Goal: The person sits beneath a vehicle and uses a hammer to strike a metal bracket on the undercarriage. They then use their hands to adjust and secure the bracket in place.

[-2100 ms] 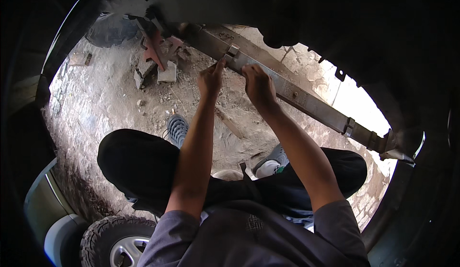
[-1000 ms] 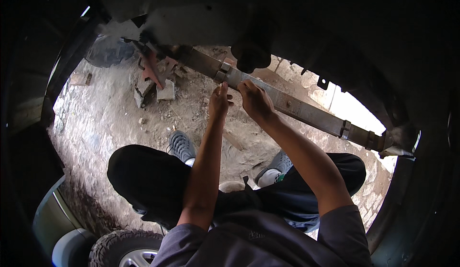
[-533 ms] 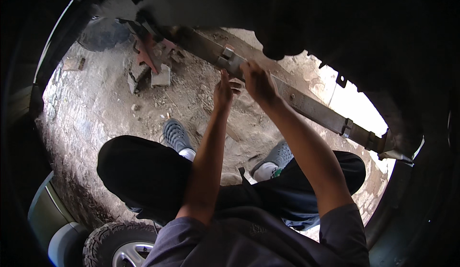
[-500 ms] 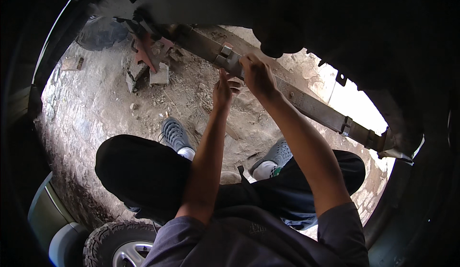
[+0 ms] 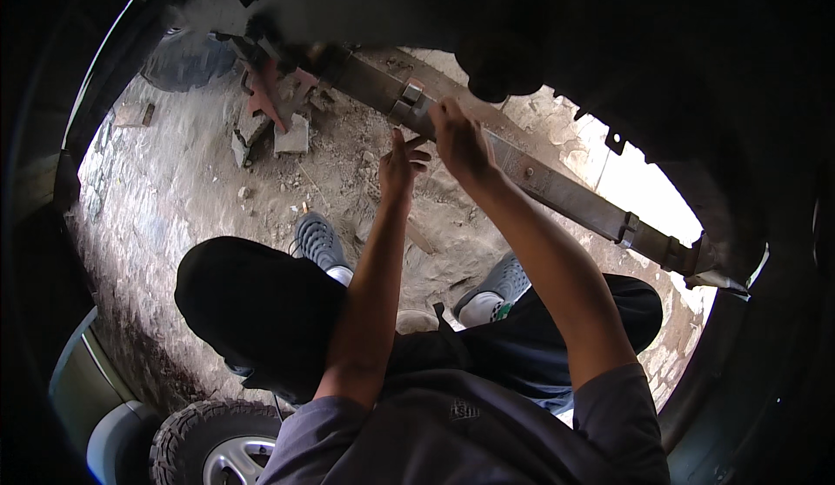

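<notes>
A long leaf spring (image 5: 565, 188) slants across the view from upper left to lower right, with a metal clamp (image 5: 409, 94) around it near my hands. My right hand (image 5: 463, 144) is closed at the near edge of the spring, just right of the clamp; whatever its fingers grip is hidden. Below the clamp, my left hand (image 5: 400, 170) points upward with its thumb and fingers apart. Its fingertips are close to the spring's underside and to a small dark piece between the two hands, too unclear to name.
Dark vehicle bodywork surrounds the opening. On the dirt floor (image 5: 174, 180) are a red metal stand (image 5: 263, 93), a broken block (image 5: 292, 134) and a brick (image 5: 133, 114). A wheel (image 5: 209, 441) lies at lower left. My knees and shoes are below my hands.
My left hand has dropped slightly down and left, away from the spring. My right hand has shifted a little left along the spring and stays closed.
</notes>
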Motion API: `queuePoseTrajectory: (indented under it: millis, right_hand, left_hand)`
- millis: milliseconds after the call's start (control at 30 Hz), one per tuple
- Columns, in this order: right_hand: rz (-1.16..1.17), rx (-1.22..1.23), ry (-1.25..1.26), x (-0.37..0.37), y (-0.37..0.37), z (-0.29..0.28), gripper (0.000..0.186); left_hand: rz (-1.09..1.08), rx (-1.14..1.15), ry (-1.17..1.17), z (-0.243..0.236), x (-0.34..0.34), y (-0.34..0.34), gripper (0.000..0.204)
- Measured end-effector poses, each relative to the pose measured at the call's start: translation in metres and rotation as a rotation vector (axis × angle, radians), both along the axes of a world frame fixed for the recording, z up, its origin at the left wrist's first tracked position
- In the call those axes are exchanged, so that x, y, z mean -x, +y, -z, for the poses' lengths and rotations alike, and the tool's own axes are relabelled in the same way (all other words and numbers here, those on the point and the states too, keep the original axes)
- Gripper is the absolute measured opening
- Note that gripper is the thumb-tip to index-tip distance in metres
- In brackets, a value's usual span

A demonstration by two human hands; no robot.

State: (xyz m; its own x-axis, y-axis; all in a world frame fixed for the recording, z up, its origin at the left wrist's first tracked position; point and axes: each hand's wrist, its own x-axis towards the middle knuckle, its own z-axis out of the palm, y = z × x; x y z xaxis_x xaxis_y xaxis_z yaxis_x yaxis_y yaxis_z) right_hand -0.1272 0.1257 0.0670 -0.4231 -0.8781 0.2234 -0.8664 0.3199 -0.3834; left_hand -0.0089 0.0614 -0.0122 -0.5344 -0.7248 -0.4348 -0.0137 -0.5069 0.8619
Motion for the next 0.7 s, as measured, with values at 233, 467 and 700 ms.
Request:
queuePoseTrajectory:
  millis: [233, 467, 700]
  right_hand:
    - [-0.002, 0.072, 0.02, 0.001, -0.004, 0.009, 0.015]
    - [0.013, 0.064, -0.065, -0.02, 0.012, 0.018, 0.016]
    - [0.129, 0.26, -0.069, 0.018, -0.027, -0.002, 0.013]
  left_hand:
    - [0.08, 0.061, -0.096, -0.005, -0.005, -0.001, 0.085]
    - [0.046, 0.004, 0.026, 0.004, -0.01, -0.002, 0.078]
    - [0.091, 0.002, 0.027, -0.006, 0.004, 0.013, 0.069]
